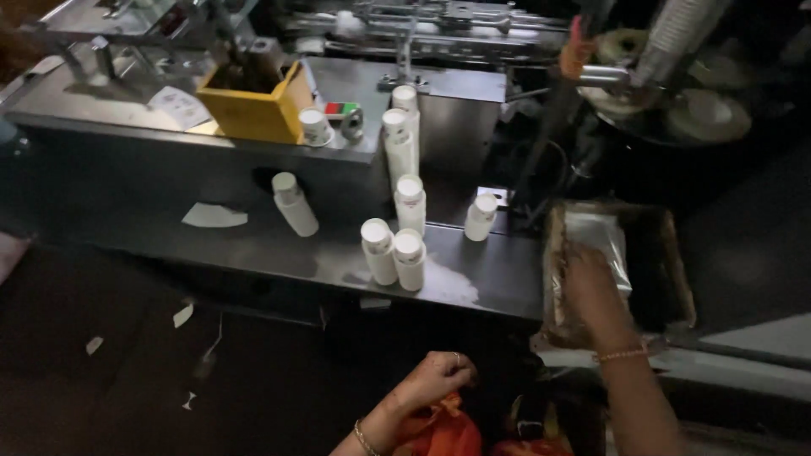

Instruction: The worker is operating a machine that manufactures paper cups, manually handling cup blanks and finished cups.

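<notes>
Nearest you, your left hand (435, 380) sits low by your lap, wrist bent and bangled, fingers curled shut on a bunch of orange cloth (439, 429). Your right arm stretches forward and up from the lower right, a bracelet at the wrist. Your right hand (591, 283) reaches palm down into the cardboard box (676, 253) just beside the metal ledge (498, 283), its fingers resting on the clear plastic bag (601, 235) inside; whether they pinch it you cannot tell. Farther out, stacks of white paper cups (409, 257) stand on the ledge. Beyond them a yellow box (253, 108) rests on the machine top (101, 105).
</notes>
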